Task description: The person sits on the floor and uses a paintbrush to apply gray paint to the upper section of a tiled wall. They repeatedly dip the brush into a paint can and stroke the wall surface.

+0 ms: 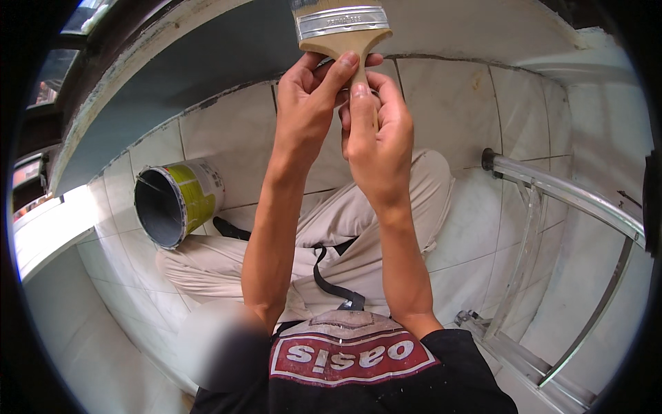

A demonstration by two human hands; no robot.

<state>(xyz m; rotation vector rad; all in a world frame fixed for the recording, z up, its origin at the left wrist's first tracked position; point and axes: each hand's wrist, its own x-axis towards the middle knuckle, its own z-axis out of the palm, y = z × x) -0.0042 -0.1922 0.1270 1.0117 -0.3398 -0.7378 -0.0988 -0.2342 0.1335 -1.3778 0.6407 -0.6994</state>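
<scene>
Both hands grip one wide paintbrush point(345, 27), held up before me with its bristles pointing away. It has a pale wooden handle and a silver metal band; the bristle tips run out of the top of the view. My left hand point(312, 90) pinches the upper handle just under the band, thumb on the near side. Lower down, my right hand point(381, 124) wraps the handle with its thumb laid along it. At my left, by my bent knee, a green and white paint bucket point(196, 196) stands tilted in view, grey paint coating its inside.
I sit cross-legged in beige trousers on pale marbled tiles point(448, 103). A metal ladder point(572, 181) stands at the right, close to a white wall. Ahead, the lower wall point(207, 90) is partly painted grey. Window openings point(52, 76) are at the upper left.
</scene>
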